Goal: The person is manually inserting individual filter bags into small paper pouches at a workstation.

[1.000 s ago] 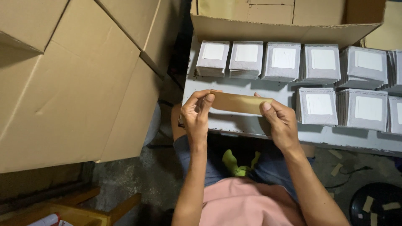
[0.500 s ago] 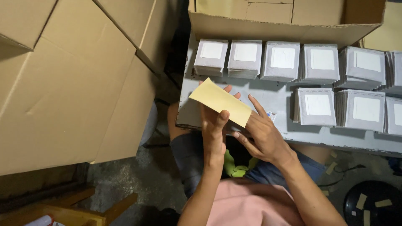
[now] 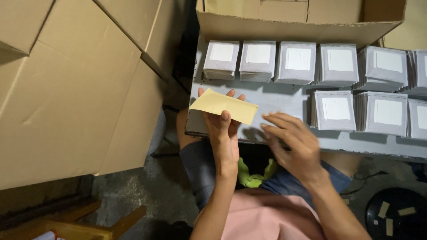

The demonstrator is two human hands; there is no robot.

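Since half a second ago, the right hand [image 3: 296, 144] is drawing away from the yellow paper slip [image 3: 223, 106] and is now hovering, fingers loosely spread and slightly blurred, over the front edge of the grey bench [image 3: 284, 100], holding nothing. The left hand [image 3: 223, 133] is gripping the slip alone, thumb pressing on its front face and fingers showing behind its top edge; the slip is sitting lower and flatter than before, tilting down to the right. It is a thin, smooth, matte rectangle of pale yellow paper, just above the near left corner of the bench.

On the bench, stacks of grey packets [image 3: 296, 62] with white square labels are standing in two rows, soft-edged and slightly puffy. Behind them a brown cardboard box [image 3: 302, 20] is rising, its flap folding forward. Large flat corrugated cardboard sheets [image 3: 66, 89] are leaning at the left. A green object [image 3: 253, 175] is lying in the person's lap, between the forearms.
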